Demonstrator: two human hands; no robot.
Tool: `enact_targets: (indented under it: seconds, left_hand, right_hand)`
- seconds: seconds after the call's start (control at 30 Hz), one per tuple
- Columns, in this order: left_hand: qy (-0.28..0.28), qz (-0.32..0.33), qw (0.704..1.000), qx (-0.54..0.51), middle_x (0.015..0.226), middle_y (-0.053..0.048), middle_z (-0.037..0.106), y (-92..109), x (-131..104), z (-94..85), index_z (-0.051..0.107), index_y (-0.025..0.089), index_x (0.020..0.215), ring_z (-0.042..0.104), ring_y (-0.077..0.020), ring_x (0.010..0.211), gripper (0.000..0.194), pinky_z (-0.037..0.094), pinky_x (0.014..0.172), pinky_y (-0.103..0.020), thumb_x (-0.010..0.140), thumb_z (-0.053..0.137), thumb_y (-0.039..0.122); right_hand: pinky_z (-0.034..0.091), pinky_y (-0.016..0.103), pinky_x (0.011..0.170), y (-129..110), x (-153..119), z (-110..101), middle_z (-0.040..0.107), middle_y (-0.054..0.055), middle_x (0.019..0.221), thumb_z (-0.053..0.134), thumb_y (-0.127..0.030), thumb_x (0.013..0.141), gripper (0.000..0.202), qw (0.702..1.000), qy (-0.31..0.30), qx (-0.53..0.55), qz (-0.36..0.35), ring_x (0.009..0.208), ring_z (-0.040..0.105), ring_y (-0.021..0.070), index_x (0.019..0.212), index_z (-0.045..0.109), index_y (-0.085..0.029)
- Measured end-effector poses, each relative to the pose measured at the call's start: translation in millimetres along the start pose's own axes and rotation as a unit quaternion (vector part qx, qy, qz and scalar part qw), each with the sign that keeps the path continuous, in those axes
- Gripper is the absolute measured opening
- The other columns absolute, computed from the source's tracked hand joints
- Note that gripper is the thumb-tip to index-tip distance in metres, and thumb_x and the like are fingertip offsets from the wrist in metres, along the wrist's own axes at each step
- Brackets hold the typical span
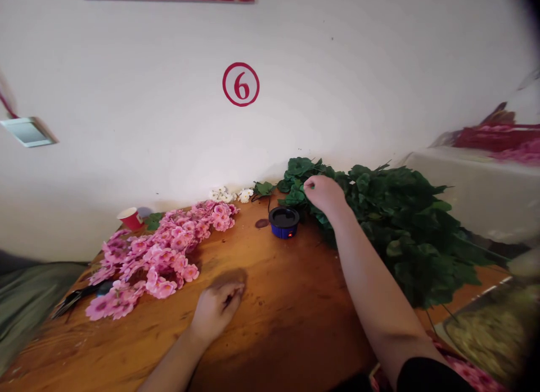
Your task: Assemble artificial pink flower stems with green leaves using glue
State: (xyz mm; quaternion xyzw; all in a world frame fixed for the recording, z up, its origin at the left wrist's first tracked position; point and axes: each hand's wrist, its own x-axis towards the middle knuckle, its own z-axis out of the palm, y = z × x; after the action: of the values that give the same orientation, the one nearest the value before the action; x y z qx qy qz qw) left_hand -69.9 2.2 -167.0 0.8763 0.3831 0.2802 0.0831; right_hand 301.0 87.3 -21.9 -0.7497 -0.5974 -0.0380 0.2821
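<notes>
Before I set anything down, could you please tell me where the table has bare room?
The table is bare between the left hand and the blue pot, and on toward the right forearm. It is crowded at left with pink flowers and at right with green leaves.

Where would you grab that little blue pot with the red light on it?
Probably round the pot on its blue wall, below the black rim, coming from the left: it stands upright and round, while green leaves crowd its right. Its red light glows, so it might be hot. Be careful!
</notes>
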Motion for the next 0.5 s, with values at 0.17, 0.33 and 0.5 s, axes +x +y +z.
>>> enact_targets:
  seconds: [0.17,0.33,0.5]
  left_hand:
    - [-0.003,-0.010,1.000,-0.010,0.080,-0.002,0.075,2.3,1.0,-1.6,0.072,0.024,0.095,0.071,-0.0159,0.070,0.024,0.054,0.065,-0.023,0.094,0.048,0.028]
    - [-0.011,-0.008,1.000,-0.014,0.080,-0.001,0.074,1.7,0.2,-1.4,0.071,0.024,0.093,0.070,-0.0159,0.070,0.021,0.053,0.065,-0.025,0.093,0.050,0.025]
    - [-0.019,-0.014,1.000,-0.017,0.080,0.000,0.074,-0.2,-1.2,0.7,0.071,0.025,0.095,0.070,-0.0160,0.072,0.021,0.053,0.066,-0.026,0.094,0.050,0.025]
  right_hand:
    - [0.049,0.040,0.087,-5.4,11.3,50.9,0.064,0.014,0.121,0.053,-0.016,0.082,0.039,0.989,-0.119,-0.082,0.027,0.114,0.057,0.0312,0.118,0.069,-0.022]
    - [0.047,0.046,0.093,14.2,17.1,67.2,0.054,0.018,0.134,0.056,-0.019,0.081,0.051,0.982,-0.136,-0.110,0.074,0.122,0.051,0.0362,0.132,0.060,-0.020]
    - [0.047,0.044,0.092,30.1,21.4,74.5,0.061,0.013,0.128,0.058,-0.016,0.078,0.047,0.974,-0.171,-0.117,0.087,0.118,0.054,0.0339,0.123,0.066,-0.025]
